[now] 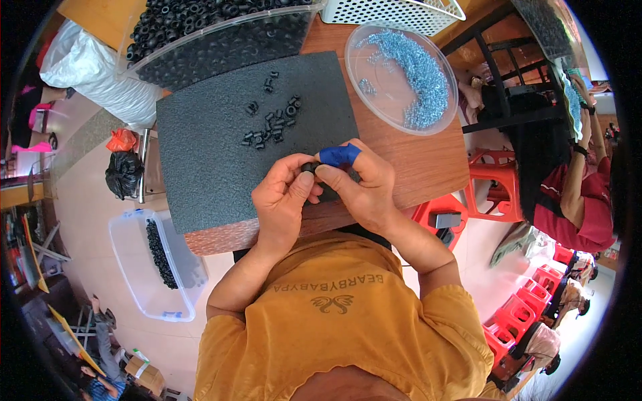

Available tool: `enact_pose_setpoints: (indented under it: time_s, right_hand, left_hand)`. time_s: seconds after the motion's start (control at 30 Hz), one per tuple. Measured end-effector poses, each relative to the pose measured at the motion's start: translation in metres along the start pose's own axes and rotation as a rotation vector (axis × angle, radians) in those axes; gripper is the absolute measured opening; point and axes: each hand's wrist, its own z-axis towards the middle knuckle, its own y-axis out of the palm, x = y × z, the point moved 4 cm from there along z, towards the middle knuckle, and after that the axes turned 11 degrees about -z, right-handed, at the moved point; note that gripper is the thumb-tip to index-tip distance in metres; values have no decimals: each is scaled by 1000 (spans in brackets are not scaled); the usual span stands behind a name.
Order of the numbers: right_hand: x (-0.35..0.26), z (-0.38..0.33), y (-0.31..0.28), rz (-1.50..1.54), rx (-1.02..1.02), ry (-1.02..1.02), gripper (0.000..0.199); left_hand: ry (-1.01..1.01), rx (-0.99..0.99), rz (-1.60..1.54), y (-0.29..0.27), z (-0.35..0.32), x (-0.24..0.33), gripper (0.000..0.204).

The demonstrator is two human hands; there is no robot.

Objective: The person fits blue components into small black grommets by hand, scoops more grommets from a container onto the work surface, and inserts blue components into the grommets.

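- Floor at the left of the frame carries a clear plastic bin (157, 267) with a strip of black rings along one wall; above it lie a black bag (123, 174) and an orange bag (122, 140).
- White sack (93, 73), smooth and bulging, fills the upper left beside the wooden table (428, 167).
- Clear tub (221, 40) at the top is heaped with black rubber rings.
- Black foam mat (214, 154), rough and grainy, covers the left part of the table; a loose scatter of small black pieces (271, 123) sits on its upper middle.
- Left hand (284, 200), at the centre, is closed with its fingertips pinching a small black rubber part (309, 167) over the mat's near edge.
- Right hand (358, 184) grips the same part from the other side; a blue wrap (340, 155) covers one finger. The hands hide most of the part.
- Round clear dish (401, 77), upper right of the mat, holds a curved pile of shiny bluish metal bits.
- White mesh basket (401, 13) stands at the top edge.
- Another person in a red top (582, 200) sits at the far right, with red stools (521, 314) below.
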Motion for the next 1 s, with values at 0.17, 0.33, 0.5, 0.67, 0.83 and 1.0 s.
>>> enact_pose_setpoints:
  time_s: [0.17, 0.33, 0.5, 0.67, 0.83, 1.0]
  right_hand:
    - [-2, 2, -1, 11, -11, -5, 9]
    - [7, -1, 0, 29, -9, 6, 10]
    - [7, -2, 0, 6, 13, 6, 11]
    - [3, -2, -1, -69, 30, -37, 11]
    - [6, -3, -2, -63, 17, -92, 11]
    - [3, -2, -3, -51, 0, -146, 12]
  left_hand:
    - [-49, -10, -55, -1, 2, 0, 21]
    - [-87, -10, -64, 2, 2, -1, 21]
    - [-8, 1, 53, 4, -1, -1, 20]
    - [-19, 1, 59, 3, -1, -3, 20]
    - [-95, -20, -9, 1, 1, -2, 21]
    - [-159, -17, -50, -3, 3, -5, 20]
